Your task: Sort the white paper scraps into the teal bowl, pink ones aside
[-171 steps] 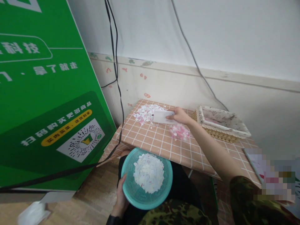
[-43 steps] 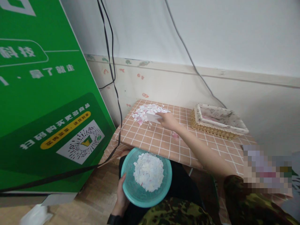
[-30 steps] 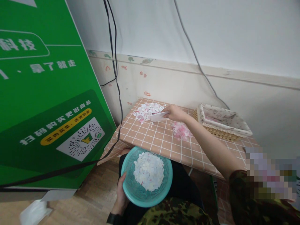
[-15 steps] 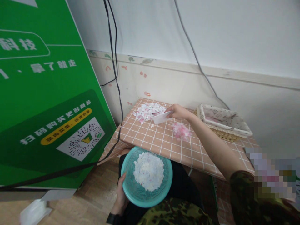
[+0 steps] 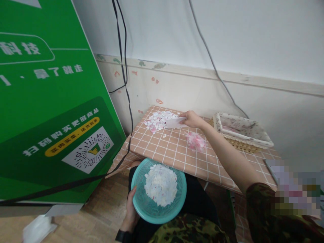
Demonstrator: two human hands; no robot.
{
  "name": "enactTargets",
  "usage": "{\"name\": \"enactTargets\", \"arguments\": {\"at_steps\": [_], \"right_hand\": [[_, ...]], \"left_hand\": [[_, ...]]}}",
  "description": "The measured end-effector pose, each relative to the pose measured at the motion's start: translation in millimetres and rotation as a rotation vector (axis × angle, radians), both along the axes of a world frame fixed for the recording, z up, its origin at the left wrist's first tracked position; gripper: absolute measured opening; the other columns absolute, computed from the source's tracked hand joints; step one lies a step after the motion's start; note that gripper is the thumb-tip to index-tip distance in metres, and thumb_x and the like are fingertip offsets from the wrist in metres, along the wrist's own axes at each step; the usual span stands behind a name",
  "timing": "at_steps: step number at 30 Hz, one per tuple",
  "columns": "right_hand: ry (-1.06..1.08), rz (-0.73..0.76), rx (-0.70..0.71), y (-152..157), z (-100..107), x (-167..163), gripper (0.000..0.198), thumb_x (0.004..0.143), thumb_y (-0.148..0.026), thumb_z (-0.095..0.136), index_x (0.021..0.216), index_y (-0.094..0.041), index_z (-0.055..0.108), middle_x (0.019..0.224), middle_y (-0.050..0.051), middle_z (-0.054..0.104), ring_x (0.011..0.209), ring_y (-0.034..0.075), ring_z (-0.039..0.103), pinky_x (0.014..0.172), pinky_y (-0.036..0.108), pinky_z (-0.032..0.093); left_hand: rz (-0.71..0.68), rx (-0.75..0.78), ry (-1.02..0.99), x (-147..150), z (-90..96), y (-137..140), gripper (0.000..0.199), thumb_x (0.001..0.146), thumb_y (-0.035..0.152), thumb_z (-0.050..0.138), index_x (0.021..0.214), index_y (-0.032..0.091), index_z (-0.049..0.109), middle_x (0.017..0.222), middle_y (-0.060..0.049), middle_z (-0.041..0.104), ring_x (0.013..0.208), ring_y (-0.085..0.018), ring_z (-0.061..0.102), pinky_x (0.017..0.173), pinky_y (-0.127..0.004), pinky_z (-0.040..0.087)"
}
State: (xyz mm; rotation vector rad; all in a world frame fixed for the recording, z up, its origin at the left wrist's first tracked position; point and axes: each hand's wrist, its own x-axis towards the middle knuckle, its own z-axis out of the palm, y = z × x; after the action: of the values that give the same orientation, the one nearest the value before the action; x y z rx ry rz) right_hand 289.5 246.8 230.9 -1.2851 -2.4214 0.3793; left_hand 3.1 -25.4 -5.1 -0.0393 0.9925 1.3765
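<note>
My left hand (image 5: pixel 132 207) grips the left rim of a teal plastic basket (image 5: pixel 178 202) resting on my lap. A heap of small white paper pieces (image 5: pixel 161 185) fills the basket's middle. Over the table, my right hand (image 5: pixel 191 119) is closed on a white card (image 5: pixel 175 123), which lies at the right side of a pile of white and pink paper pieces (image 5: pixel 157 120). Whether the card touches the pile I cannot tell. Nearer to me, below my right wrist, sits a small heap of pink pieces (image 5: pixel 195 141).
The table has a brown checked cloth (image 5: pixel 174 148). A wicker basket with a cloth lining (image 5: pixel 243 130) stands at its right back. A green panel (image 5: pixel 50 101) rises on the left, with a black cable (image 5: pixel 129 111) hanging beside it. A white bag (image 5: pixel 39 228) lies on the floor.
My right hand has shifted slightly, and the card is now more level against the pile's right side. My left hand and the teal basket have stayed in place.
</note>
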Motion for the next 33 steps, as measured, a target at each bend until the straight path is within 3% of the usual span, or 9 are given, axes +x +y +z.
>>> {"name": "enactTargets", "arguments": {"at_steps": [4, 8, 16, 21, 25, 33], "right_hand": [[0.021, 0.037, -0.022, 1.7, -2.9, 0.0, 0.027, 0.068, -0.015, 0.059, 0.091, -0.017, 0.073, 0.082, 0.004, 0.071, 0.076, 0.018, 0.062, 0.07, 0.027, 0.044], [0.023, 0.01, -0.078, 1.7, -0.4, 2.3, 0.027, 0.066, -0.014, 0.061, 0.089, -0.015, 0.073, 0.076, 0.002, 0.07, 0.072, 0.018, 0.062, 0.066, 0.026, 0.044], [0.049, 0.034, -0.038, 6.8, -6.2, -6.8, 0.028, 0.07, -0.014, 0.06, 0.095, -0.017, 0.072, 0.086, 0.003, 0.071, 0.078, 0.016, 0.062, 0.071, 0.024, 0.044], [-0.029, 0.08, -0.141, 3.6, 4.9, 2.4, 0.026, 0.065, -0.011, 0.062, 0.088, -0.014, 0.074, 0.074, 0.001, 0.07, 0.069, 0.016, 0.061, 0.064, 0.023, 0.045], [0.057, 0.07, -0.14, 1.4, 10.7, 6.7, 0.026, 0.066, -0.013, 0.062, 0.089, -0.014, 0.073, 0.076, 0.002, 0.07, 0.07, 0.015, 0.062, 0.064, 0.023, 0.046], [0.122, 0.076, -0.076, 12.6, -16.5, -5.9, 0.028, 0.07, -0.015, 0.061, 0.095, -0.017, 0.073, 0.089, 0.004, 0.072, 0.079, 0.017, 0.064, 0.073, 0.026, 0.047]], "left_hand": [[-0.018, 0.011, -0.002, 0.3, -1.5, -0.2, 0.029, 0.07, 0.035, 0.065, 0.09, 0.014, 0.072, 0.087, -0.009, 0.074, 0.08, -0.026, 0.068, 0.084, -0.041, 0.048], [-0.01, 0.019, -0.004, 0.3, -2.9, 0.3, 0.031, 0.071, 0.035, 0.065, 0.093, 0.015, 0.072, 0.087, -0.009, 0.074, 0.082, -0.025, 0.067, 0.085, -0.04, 0.047], [-0.028, -0.011, -0.003, 0.2, 2.2, -0.1, 0.03, 0.069, 0.035, 0.066, 0.09, 0.013, 0.072, 0.085, -0.009, 0.074, 0.076, -0.026, 0.068, 0.082, -0.043, 0.049], [-0.007, -0.005, 0.014, 0.3, 0.1, -1.0, 0.029, 0.069, 0.034, 0.066, 0.089, 0.015, 0.072, 0.084, -0.008, 0.074, 0.077, -0.025, 0.068, 0.085, -0.041, 0.048], [-0.004, 0.001, 0.017, 0.1, -1.5, -0.9, 0.032, 0.069, 0.035, 0.066, 0.091, 0.014, 0.072, 0.087, -0.009, 0.074, 0.079, -0.026, 0.068, 0.085, -0.042, 0.048], [0.014, -0.005, 0.032, -2.4, -8.8, -0.9, 0.031, 0.067, 0.035, 0.067, 0.09, 0.014, 0.072, 0.085, -0.008, 0.074, 0.078, -0.025, 0.067, 0.083, -0.04, 0.048]]}}
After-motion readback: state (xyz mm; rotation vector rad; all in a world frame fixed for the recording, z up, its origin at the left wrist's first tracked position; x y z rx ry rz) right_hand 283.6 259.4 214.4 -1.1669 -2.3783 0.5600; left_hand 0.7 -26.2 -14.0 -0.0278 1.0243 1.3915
